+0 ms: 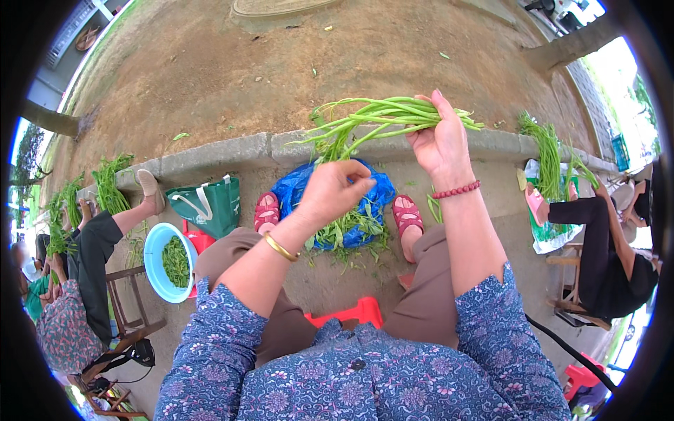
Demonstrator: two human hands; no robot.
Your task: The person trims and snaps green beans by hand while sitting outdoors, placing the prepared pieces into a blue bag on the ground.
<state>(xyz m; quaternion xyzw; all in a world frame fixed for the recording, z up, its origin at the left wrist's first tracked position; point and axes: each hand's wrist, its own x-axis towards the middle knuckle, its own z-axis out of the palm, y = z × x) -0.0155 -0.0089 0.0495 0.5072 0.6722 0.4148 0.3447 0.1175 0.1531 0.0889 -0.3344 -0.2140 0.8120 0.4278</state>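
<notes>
My right hand point(439, 139) holds a bunch of long green vegetable stems point(389, 113) sideways above the curb, the stems spreading out to the left. Just below the drooping ends of the bunch is my left hand point(337, 189), its fingers curled and thumb towards the right; whether it pinches anything is not clear. Beneath both hands, a blue plastic bag point(292, 187) lies on the ground between my feet, with loose green leaves point(342, 229) on and around it. A light blue basin point(152, 263) at my left contains picked greens point(175, 261).
A green tote bag point(224, 208) stands beside the basin. A concrete curb point(221, 155) borders bare soil. Seated people handle greens on both sides, with stem piles point(547, 163) near the curb. A red plastic stool point(363, 310) shows between my legs, and a wooden chair point(131, 300) stands left.
</notes>
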